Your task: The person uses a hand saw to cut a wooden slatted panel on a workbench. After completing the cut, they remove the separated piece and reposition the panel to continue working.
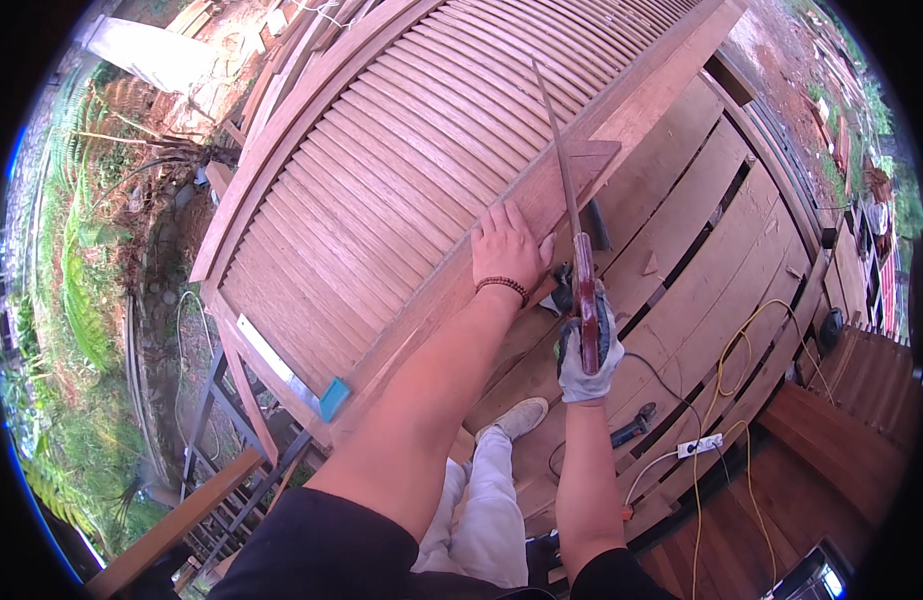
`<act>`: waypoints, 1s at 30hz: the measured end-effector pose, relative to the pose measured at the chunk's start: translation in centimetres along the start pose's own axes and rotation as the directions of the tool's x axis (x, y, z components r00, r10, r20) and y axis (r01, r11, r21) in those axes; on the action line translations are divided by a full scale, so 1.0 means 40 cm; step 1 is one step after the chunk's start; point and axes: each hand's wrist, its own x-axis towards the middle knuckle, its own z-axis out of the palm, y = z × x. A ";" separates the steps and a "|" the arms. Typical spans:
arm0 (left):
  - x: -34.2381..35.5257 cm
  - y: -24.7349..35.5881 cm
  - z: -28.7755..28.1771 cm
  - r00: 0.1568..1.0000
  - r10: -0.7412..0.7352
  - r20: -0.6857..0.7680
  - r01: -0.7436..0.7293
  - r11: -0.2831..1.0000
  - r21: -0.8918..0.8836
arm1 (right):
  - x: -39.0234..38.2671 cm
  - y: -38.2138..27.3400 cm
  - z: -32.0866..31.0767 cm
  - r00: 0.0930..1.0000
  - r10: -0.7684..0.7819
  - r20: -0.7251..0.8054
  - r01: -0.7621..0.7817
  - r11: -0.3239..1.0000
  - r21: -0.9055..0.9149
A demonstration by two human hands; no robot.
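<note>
My bare left hand [507, 248], a beaded bracelet at its wrist, lies on a brown wooden board [542, 195] along the right frame of a large louvred wooden panel [382, 150]. Its fingers are stretched out over the wood, with the thumb apart near the board's edge. In a grey-white glove, my right hand [590, 350] is closed round the dark red handle of a handsaw [585, 290]. The narrow-looking saw blade points away from me and crosses the board's far end, beyond my left hand. Whether its teeth touch the wood, I cannot tell.
A try square with a teal handle [334, 398] rests on the panel's near left corner. On the plank platform lie a power tool [634, 425], a white power strip [700, 445] and a yellow cord [747, 345]. Gaps run between the planks. My shoe [522, 418] stands below the panel.
</note>
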 end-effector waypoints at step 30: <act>-0.004 -0.006 0.029 0.999 0.042 -0.014 -0.040 0.990 0.137 | -0.064 -0.032 -0.023 0.983 -0.180 -0.037 0.173 0.976 -0.129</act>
